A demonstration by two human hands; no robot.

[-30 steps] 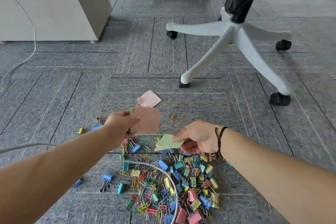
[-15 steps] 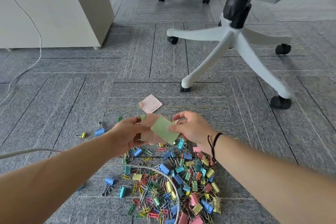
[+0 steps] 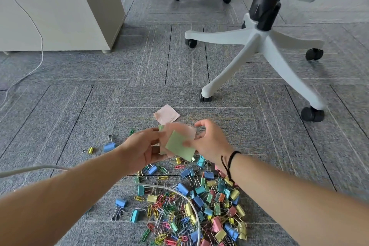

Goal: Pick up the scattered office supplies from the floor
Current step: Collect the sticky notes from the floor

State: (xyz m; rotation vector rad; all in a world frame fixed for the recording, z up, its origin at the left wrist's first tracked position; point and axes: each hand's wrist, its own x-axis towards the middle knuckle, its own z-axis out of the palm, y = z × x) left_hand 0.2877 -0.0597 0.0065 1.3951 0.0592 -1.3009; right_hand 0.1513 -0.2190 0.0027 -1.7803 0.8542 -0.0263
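Right hand point(image 3: 209, 142): thumb pinching green sticky note point(image 3: 180, 146) at its right edge; index finger raised and curled behind.
Left hand point(image 3: 143, 146): fingers curled round pink notes point(image 3: 183, 131), holding them above the carpet point(image 3: 79, 110).
Note position: green one laid over the pink stack, between both hands, not yet squared up.
Risk, slip: thin paper, light pinch; a note may slide out while the hands trade hold.
Risk, crease: curled fingers could bend the stack.
Look of notes: small, square, flat, slightly blurred.
Left on floor: one pink note point(image 3: 166, 115) just beyond the hands.
Clip heap point(image 3: 199, 201): binder clips and paper clips, many colours, below the wrists; white cable point(image 3: 185, 199) crosses it.
Strays: blue clip point(image 3: 109, 147), yellow clip point(image 3: 90, 150) to the left.
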